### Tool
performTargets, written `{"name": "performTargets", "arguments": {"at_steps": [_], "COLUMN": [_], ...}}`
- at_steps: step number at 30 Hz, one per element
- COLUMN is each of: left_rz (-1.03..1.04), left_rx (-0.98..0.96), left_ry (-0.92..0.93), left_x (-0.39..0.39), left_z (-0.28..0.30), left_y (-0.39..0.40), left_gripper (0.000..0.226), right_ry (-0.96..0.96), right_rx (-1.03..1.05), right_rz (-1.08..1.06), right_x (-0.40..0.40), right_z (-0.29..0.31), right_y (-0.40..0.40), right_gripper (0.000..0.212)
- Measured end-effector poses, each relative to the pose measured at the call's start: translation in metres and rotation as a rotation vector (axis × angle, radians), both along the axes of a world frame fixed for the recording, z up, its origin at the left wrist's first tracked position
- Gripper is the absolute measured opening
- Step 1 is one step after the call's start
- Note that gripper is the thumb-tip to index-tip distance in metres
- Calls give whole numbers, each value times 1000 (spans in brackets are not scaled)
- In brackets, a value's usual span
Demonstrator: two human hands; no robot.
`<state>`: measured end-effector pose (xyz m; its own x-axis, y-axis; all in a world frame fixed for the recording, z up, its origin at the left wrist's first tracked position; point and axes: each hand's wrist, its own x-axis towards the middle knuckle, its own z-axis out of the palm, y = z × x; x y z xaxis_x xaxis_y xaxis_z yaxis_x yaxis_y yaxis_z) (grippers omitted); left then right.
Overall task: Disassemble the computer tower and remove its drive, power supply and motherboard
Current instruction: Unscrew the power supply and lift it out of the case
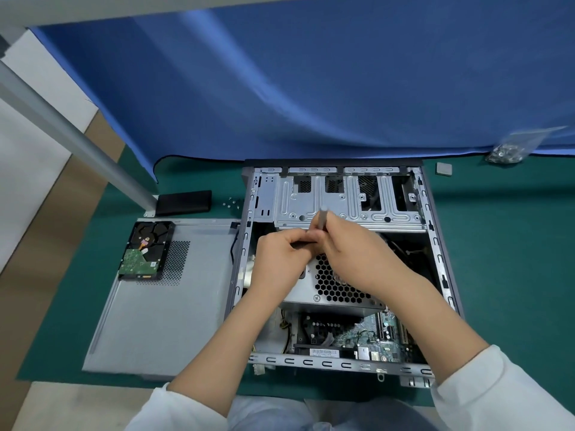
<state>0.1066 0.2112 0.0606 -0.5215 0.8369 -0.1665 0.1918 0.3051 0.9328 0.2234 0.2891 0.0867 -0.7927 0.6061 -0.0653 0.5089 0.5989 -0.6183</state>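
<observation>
Green mat [497,244]; side panel [161,321] beneath drive [144,251]

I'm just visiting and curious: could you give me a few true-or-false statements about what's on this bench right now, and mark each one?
1. The hard drive is out of the computer case and lies on the removed side panel. True.
2. The right hand holds a grey screwdriver. True.
3. The power supply sits on the green mat beside the case. False: it is inside the case, under both hands.
4. The left hand rests on the hard drive. False: it is over the case, beside the right hand.
5. The motherboard is inside the case. True.
</observation>
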Motion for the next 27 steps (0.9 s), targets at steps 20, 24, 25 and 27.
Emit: {"name": "performTargets", "arguments": {"at_steps": [20, 24, 25, 27], "left_rz": [-76, -64, -63, -99], "left_rx": [74, 74, 75, 60], "left_ry": [0, 26, 29, 13], "left_x": [-1, -2, -1, -1], "left_z": [1, 2, 2, 5], "left_y": [1, 0, 0, 0], "left_gripper": [32, 31, 28, 23], "right_ry": [304, 348, 353, 324], "right_rx": [-209, -177, -184, -170], "right_rz": [-298, -323, -319, -277], "right_x": [-1, -4, -4, -3], "right_z": [-6, -2, 0, 3], "right_y": [-7, -8, -7, -5], "right_gripper": [23, 29, 27, 21]}}
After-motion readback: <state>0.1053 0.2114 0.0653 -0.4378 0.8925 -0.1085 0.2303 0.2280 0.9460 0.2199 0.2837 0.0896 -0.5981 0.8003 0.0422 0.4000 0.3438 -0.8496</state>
